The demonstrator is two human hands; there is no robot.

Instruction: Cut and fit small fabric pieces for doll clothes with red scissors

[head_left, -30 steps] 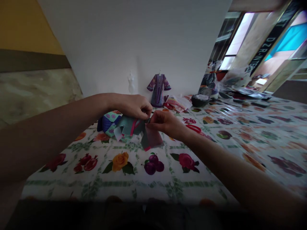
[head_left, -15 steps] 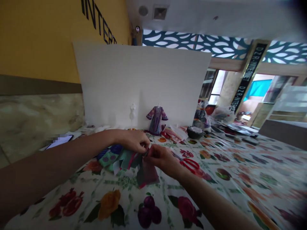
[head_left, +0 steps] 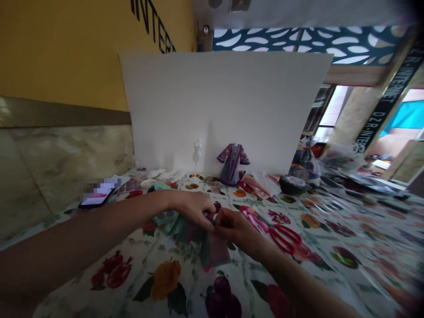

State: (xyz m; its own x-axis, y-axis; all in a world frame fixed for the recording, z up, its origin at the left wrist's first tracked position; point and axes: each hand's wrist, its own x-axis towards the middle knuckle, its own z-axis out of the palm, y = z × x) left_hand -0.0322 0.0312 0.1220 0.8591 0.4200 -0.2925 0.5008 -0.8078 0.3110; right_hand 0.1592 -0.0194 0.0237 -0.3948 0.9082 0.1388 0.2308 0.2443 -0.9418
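Note:
My left hand (head_left: 194, 207) is closed on a small piece of green and pink fabric (head_left: 217, 252), which hangs down below the fingers. Close beside it, my right hand (head_left: 233, 226) pinches at the top edge of the same fabric, fingertips almost touching the left ones. Whether something small sits between the fingertips is hidden. More green patterned cloth (head_left: 165, 221) spreads under my left wrist. Scissors (head_left: 285, 238) with red handles lie on the table just right of my right hand, beside a pink and white strip (head_left: 255, 221).
A small dress form (head_left: 233, 165) in a purple robe and a bare white one (head_left: 197, 152) stand before a white backdrop board (head_left: 225, 101). A phone (head_left: 99, 194) lies at left. A dark bowl (head_left: 293, 184) and plastic bags (head_left: 341, 157) sit at back right on the fruit-print tablecloth (head_left: 185, 289).
The view has turned left, so the whole scene sits further right in the picture. Both hands stay together at the fabric, with fingers slightly shifted.

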